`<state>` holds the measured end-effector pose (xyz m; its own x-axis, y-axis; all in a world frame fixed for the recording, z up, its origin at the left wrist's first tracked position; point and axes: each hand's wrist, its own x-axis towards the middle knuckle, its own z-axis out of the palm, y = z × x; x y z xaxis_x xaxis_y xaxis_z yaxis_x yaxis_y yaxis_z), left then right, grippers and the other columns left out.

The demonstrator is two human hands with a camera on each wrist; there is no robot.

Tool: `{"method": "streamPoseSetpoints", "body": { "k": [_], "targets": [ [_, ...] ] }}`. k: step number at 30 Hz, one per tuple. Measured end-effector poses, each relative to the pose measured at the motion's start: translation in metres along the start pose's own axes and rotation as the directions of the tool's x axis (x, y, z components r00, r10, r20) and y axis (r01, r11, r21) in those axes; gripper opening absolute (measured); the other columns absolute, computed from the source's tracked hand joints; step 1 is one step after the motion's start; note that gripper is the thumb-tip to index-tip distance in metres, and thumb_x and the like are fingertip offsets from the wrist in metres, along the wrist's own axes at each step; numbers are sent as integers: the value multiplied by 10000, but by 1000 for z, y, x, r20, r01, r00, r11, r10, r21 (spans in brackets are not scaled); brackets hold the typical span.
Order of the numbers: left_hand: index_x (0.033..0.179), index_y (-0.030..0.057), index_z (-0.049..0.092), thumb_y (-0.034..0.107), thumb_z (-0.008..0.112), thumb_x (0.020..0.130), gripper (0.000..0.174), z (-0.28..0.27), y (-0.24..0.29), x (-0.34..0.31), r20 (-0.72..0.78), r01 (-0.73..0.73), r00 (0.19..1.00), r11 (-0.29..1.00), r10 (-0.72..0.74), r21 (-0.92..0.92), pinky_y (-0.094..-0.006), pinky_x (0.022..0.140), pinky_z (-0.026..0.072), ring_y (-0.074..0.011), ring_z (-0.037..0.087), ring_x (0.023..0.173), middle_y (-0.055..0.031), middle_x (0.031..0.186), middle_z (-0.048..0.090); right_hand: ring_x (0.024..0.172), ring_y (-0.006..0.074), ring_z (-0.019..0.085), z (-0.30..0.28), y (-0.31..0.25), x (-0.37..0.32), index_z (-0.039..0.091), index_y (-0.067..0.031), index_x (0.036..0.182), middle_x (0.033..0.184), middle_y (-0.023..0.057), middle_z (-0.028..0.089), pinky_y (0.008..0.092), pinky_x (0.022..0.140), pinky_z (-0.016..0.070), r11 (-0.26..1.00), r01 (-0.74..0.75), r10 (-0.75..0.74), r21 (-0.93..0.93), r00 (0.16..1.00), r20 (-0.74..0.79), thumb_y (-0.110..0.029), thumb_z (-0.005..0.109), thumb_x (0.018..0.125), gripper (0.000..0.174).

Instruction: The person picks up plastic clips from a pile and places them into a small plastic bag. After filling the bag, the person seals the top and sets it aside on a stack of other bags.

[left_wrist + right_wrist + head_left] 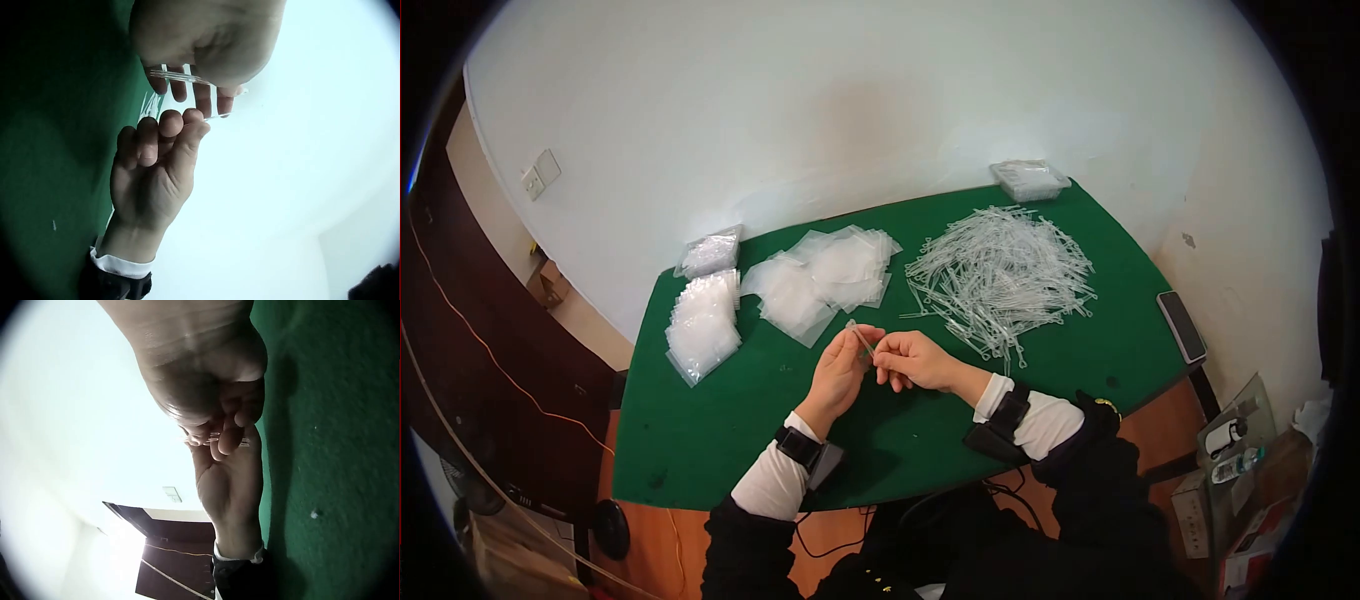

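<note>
Both hands meet over the front middle of the green table (730, 440). My left hand (837, 372) holds a few thin clear plastic sticks (172, 75) between thumb and fingers; their ends stick out past the thumb in the left wrist view. Close against it, the right hand (915, 360) pinches a slender clear stick (215, 117) between thumb and forefinger, its other fingers curled. Just beyond the right hand lies a big loose pile of clear sticks with looped ends (1000, 275). Flat translucent bags (840, 265) are spread beyond the left hand.
Filled clear packets (703, 335) overlap at the left, with another packet (708, 252) behind them. A clear plastic box (1030, 180) stands at the back right, near the wall. At the right edge lies a phone (1182, 325).
</note>
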<state>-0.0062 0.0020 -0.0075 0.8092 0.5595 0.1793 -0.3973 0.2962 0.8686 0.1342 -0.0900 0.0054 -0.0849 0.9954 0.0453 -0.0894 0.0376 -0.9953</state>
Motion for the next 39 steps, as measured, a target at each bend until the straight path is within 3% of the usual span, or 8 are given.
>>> {"method": "streamPoseSetpoints", "body": {
  "k": [3,7,23,27,35,39],
  "targets": [
    [1058,51,483,263,349,938,278,3,1,0,35,-17,999,1000,18,-15,-360,861,385,-198,486,987,-103,1074,522,468,67,499,0,1,0,526,-42,842,691,47,598,181,425,370,1000,-15,15,-10,1000,5,-164,501,875,129],
    [1064,32,485,286,339,942,318,5,3,-2,52,-18,998,1000,18,-14,-326,848,385,-176,485,971,-92,1094,509,458,64,489,0,10,4,520,-38,826,687,46,594,180,413,361,998,48,-48,32,999,14,-157,497,876,131],
    [1071,48,490,304,338,940,325,3,0,-2,106,-28,994,999,26,20,-311,798,404,-172,491,949,-82,1091,517,436,64,476,-3,7,4,524,-36,798,675,49,589,184,409,356,998,-42,40,-52,999,-38,-145,506,867,131],
    [1061,56,488,266,333,942,287,3,2,-3,93,21,995,1000,-20,-9,-376,932,344,-231,440,1113,-65,1033,536,437,64,478,-3,4,3,529,-38,786,678,47,592,182,405,353,996,-54,51,-71,998,-37,-158,516,861,142],
    [933,88,471,263,326,945,228,2,1,-1,123,44,992,998,-38,-52,-380,906,357,-220,444,1107,-63,1024,542,449,62,492,-2,2,1,551,-31,823,687,43,600,176,395,351,992,-98,95,-80,994,-46,-175,530,850,148],
    [912,102,453,291,322,946,232,-2,-3,2,69,-9,997,997,15,-79,-333,785,416,-186,508,964,-75,1045,537,462,64,510,-5,5,2,562,-18,876,704,50,609,171,402,363,985,-128,123,-112,991,-48,-173,530,848,160]
  ]
}}
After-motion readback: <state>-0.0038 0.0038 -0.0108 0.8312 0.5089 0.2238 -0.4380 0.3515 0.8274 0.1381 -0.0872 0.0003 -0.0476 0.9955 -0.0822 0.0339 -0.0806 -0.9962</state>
